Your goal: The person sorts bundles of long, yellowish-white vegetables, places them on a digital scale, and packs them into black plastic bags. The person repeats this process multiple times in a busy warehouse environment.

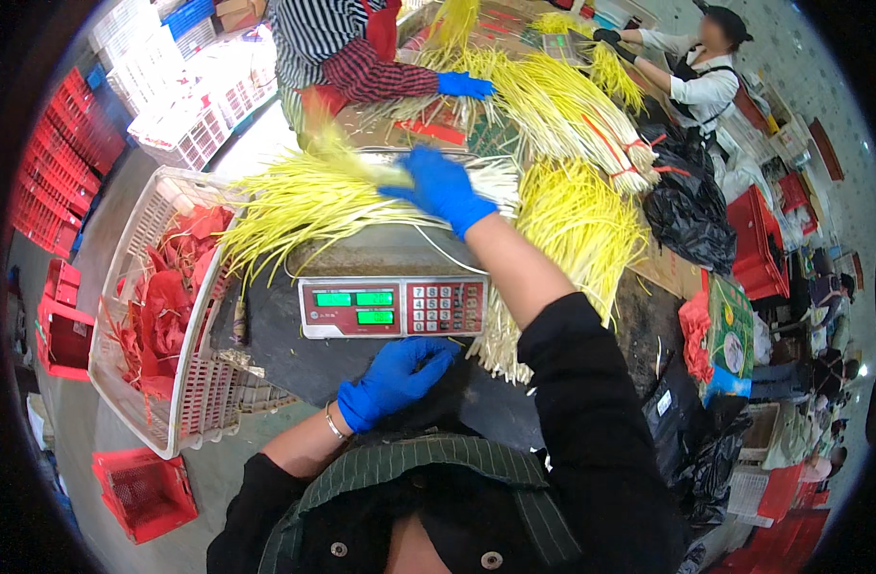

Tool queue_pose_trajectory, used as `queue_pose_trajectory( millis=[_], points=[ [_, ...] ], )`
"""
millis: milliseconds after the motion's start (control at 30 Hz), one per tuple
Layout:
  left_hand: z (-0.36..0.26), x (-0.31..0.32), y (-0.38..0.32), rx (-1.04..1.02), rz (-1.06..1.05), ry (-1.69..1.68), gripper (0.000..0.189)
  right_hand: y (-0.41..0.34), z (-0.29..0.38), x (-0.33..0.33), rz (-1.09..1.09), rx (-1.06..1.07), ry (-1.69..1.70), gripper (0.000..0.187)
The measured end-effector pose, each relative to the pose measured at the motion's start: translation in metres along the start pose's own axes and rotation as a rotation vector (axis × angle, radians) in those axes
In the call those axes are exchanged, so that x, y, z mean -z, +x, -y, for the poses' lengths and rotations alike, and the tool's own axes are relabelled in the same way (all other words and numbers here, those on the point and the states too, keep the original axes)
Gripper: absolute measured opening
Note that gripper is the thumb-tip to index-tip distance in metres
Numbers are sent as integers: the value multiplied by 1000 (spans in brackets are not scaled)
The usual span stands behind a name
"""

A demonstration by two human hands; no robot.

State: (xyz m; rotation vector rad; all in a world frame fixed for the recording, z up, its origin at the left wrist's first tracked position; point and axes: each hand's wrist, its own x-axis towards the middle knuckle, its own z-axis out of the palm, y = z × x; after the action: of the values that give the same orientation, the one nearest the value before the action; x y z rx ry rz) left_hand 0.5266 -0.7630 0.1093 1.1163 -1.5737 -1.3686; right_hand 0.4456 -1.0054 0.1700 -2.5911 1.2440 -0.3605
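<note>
My right hand [441, 188], in a blue glove, grips a small bunch of yellow chives [352, 163] whose leafy end is blurred. It is over a thick pile of yellow chives [323, 204] lying across the pan of a digital scale [393, 308]. The pile's pale stems point right and its yellow tips hang past the pan on the left. By the front edge of the scale is my left hand [395, 380], also gloved in blue, with bent fingers; whether they pinch anything is unclear. Another heap of yellow chives [578, 222] lies right of the scale, partly behind my right forearm.
A white plastic crate [169, 438] with red scraps stands at left, above a red crate [147, 495] on the floor. Across the table, a co-worker's blue-gloved hand [467, 85] touches more chives. Red-tied bundles [617, 161] and black plastic bags [689, 208] lie right.
</note>
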Motion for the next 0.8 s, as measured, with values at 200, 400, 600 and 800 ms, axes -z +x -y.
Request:
queue_pose_trajectory(
  millis=[200, 400, 600, 800],
  points=[
    [3, 37, -9, 44, -153, 23, 23, -1, -29, -29, -66, 199, -105, 63],
    [-22, 110, 10, -104, -338, 139, 22, -44, -41, 92, -404, 174, 278, 55],
    [-79, 197, 51, -325, -643, -42, 28, -79, -9, 65, -395, 193, -8, 83],
    [-15, 148, 130, -303, -240, 1017, 99, -46, -20, -21, -5, 332, -301, 124]
  ],
)
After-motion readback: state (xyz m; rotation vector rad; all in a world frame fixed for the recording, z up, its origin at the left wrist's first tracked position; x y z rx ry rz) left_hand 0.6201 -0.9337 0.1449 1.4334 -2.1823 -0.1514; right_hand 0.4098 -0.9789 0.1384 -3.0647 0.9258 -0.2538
